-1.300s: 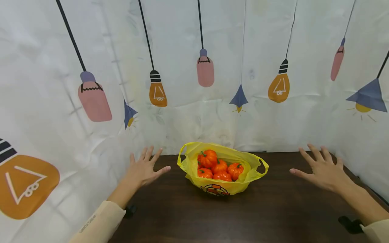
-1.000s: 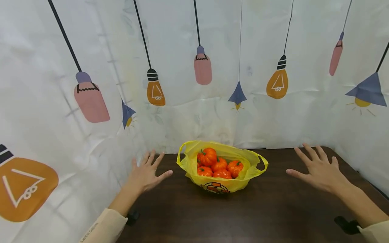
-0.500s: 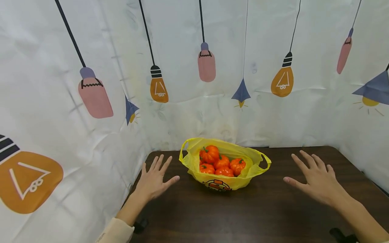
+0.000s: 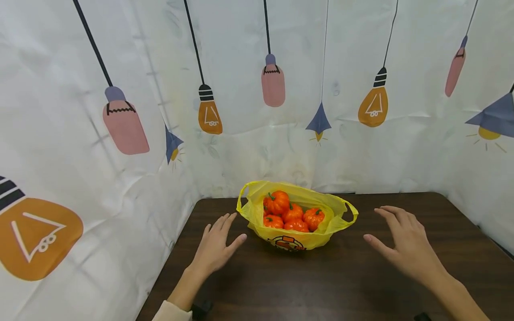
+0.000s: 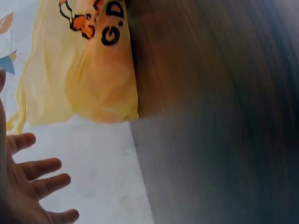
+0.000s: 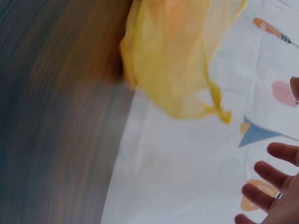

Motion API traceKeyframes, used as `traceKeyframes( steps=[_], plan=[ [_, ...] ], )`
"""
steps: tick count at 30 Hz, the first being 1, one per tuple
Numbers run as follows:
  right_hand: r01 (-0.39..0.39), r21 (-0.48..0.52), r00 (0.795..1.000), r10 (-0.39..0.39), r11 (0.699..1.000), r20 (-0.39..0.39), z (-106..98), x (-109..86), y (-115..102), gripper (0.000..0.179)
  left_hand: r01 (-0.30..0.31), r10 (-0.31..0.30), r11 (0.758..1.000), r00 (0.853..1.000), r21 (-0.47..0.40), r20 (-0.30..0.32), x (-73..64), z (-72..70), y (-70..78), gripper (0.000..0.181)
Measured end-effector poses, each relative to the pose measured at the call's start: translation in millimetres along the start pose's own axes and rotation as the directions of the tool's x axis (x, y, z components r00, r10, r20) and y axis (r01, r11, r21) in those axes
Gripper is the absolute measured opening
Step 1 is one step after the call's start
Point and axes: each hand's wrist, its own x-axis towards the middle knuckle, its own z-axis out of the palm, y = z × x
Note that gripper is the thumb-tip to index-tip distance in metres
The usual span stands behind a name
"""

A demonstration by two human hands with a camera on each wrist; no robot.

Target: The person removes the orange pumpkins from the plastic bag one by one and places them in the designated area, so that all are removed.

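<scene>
- Yellow bag at 12 o'clock on the dark table, orange pumpkins showing in its mouth.
- Left hand: bag's 8 o'clock, near it; fingers spread, thumb apart.
- Right hand: bag's 4 o'clock, farther off; fingers spread, slightly bent.
- Lamp-printed sheet behind, 12 o'clock.

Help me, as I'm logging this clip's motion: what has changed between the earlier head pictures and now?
Both hands have moved inward: the left hand rightward and the right hand leftward, each nearer the yellow bag. Their fingers are less spread. Nothing was gripped or let go. The bag stayed on the table, open, with the orange pumpkins inside.
</scene>
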Motion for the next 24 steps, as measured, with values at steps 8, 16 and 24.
traceKeyframes(
  steps=[8, 16, 24],
  plan=[
    [0.066, 0.158, 0.994, -0.05, 0.985, -0.102, 16.0, 9.4, -24.4, 0.06, 0.042, -0.073, 0.968, 0.991, -0.246, -0.117, 3.2, 16.1, 12.0, 0.067],
    [0.078, 0.268, 0.993, -0.05, 0.96, -0.111, 32.1, 20.6, -41.1, 0.053, 0.095, -0.202, 0.869, 0.964, -0.487, -0.174, 13.1, 22.0, 24.0, 0.068],
    [0.094, 0.319, 0.993, -0.068, 0.943, -0.093, 47.3, 32.2, -58.0, 0.046, 0.027, -0.188, 0.822, 0.956, -0.569, -0.226, 24.9, 28.8, 36.3, 0.08]
  ],
)
